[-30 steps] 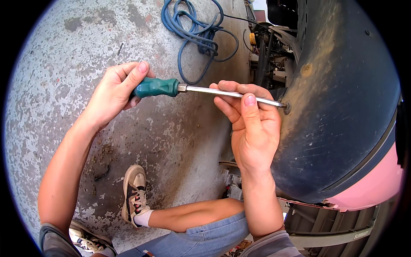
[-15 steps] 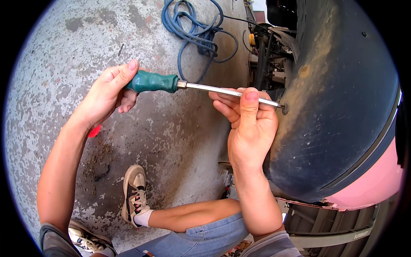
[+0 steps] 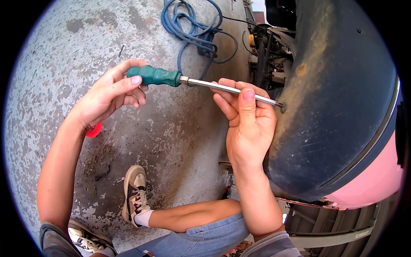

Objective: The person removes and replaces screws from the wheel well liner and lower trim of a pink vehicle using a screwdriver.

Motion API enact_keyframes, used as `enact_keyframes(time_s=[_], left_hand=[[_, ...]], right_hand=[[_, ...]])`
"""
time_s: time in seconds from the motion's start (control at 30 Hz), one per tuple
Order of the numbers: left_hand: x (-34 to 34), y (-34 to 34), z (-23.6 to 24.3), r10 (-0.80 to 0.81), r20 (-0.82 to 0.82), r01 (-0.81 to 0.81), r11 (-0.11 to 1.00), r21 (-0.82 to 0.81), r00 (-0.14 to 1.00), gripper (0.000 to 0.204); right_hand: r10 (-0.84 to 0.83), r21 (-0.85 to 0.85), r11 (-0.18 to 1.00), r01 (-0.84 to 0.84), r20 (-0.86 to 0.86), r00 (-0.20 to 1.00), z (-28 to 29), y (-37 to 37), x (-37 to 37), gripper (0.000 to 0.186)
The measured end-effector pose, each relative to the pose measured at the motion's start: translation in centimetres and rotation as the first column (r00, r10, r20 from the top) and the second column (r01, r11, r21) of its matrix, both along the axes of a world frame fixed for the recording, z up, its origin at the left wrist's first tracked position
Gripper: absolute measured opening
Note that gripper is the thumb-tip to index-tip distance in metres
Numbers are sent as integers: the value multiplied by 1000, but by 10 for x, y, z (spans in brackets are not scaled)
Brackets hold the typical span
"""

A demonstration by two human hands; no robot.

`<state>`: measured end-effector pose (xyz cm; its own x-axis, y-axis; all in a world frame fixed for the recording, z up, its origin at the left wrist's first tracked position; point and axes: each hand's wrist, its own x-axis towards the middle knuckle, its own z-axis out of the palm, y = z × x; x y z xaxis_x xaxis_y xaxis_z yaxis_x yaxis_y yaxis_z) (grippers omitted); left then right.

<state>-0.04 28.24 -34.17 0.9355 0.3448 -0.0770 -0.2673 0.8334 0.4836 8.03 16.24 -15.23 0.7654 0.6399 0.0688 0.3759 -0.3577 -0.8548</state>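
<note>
A screwdriver [image 3: 159,76] with a green handle and a long bright shaft lies nearly level across the view. Its handle end is in my left hand [image 3: 112,92], thumb on the near side and fingers behind. My right hand [image 3: 249,120] steadies the shaft close to the tip, with the thumb in front and fingers behind it. The tip meets a small round fastener [image 3: 283,107] set in the dark curved panel [image 3: 338,115]. That panel is scuffed and dusted with brown dirt.
A coiled blue hose [image 3: 192,30] lies on the worn concrete floor [image 3: 55,85]. Mechanical parts [image 3: 274,51] show behind the panel's far edge. A pink body panel [image 3: 368,175] borders the dark panel. A red round object [image 3: 93,129] sits below my left wrist.
My left hand has shifted its hold on the handle, its thumb now lower and the handle turned a little. The handle end has risen slightly; the tip stays at the fastener.
</note>
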Motion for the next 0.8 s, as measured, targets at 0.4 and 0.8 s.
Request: enact_keyframes(time_s=[0.4, 0.8], left_hand=[[4, 18, -29, -48, 73, 25, 959, 282, 996, 55], [8, 16, -22, 99, 31, -103, 917, 385, 995, 59]], right_hand=[[16, -12, 1000, -16, 20, 1000, 2, 0, 0, 31], [1, 17, 1000, -1, 6, 1000, -1, 0, -2, 26]])
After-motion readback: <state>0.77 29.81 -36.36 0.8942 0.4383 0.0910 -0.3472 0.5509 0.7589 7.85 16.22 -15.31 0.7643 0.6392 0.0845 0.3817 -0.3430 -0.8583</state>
